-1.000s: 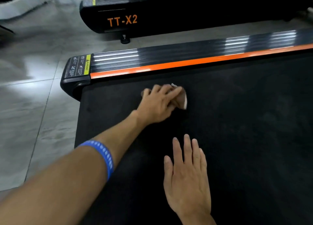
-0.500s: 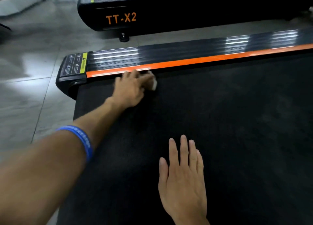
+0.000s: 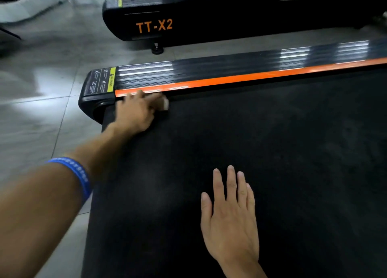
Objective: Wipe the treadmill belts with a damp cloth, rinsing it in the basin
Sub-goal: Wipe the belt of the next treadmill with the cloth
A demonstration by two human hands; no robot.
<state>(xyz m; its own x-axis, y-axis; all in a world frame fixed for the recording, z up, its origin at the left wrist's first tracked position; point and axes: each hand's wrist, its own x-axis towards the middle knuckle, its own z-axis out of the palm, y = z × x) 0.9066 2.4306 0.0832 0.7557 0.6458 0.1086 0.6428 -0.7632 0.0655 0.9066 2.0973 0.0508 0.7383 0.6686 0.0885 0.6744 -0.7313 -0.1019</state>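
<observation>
Spanning grey floor tiles (image 3: 41,114), black belt (image 3: 272,152) under 2 hands.

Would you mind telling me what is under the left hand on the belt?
A pale cloth peeks out past the fingers of the left hand, pressed on the black belt beside the orange strip. The rest is covered.

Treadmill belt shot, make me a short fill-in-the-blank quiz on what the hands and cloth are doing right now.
1. The left hand presses the cloth onto the belt beside the ____ side stripe.
2. The right hand lies ____ on the belt, fingers straight.
3. The second treadmill reads ____ in orange.
4. The left forearm wears a ____ wristband.

Missing words: orange; flat; TT-X2; blue
</observation>
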